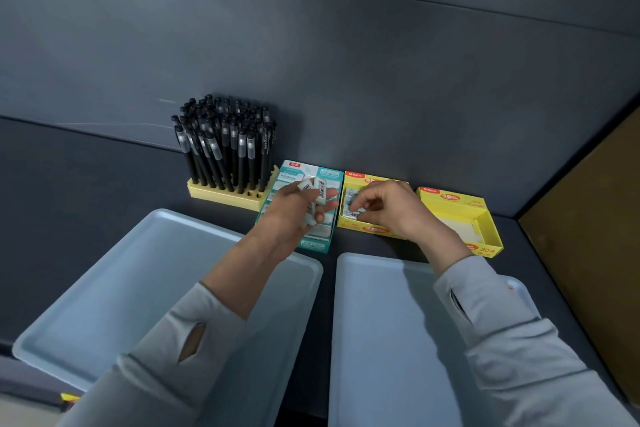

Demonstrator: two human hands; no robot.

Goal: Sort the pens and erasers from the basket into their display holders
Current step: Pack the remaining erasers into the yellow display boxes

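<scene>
The left hand [294,213] grips several white erasers [317,188] in curled fingers, above the teal box [317,242]. The right hand [391,210] fingers pinch a wrapped eraser [350,205] inside the yellow box [375,229]. The pens [225,146] stand in their holder [225,193].

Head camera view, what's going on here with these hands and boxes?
A person is sorting erasers into display boxes. The left hand holds a bunch of wrapped erasers above the teal box, while the right hand pinches a single eraser inside the middle yellow box. The black pens stand in their rack by the wall. The left tray and right tray, both pale blue, lie in front.
</scene>
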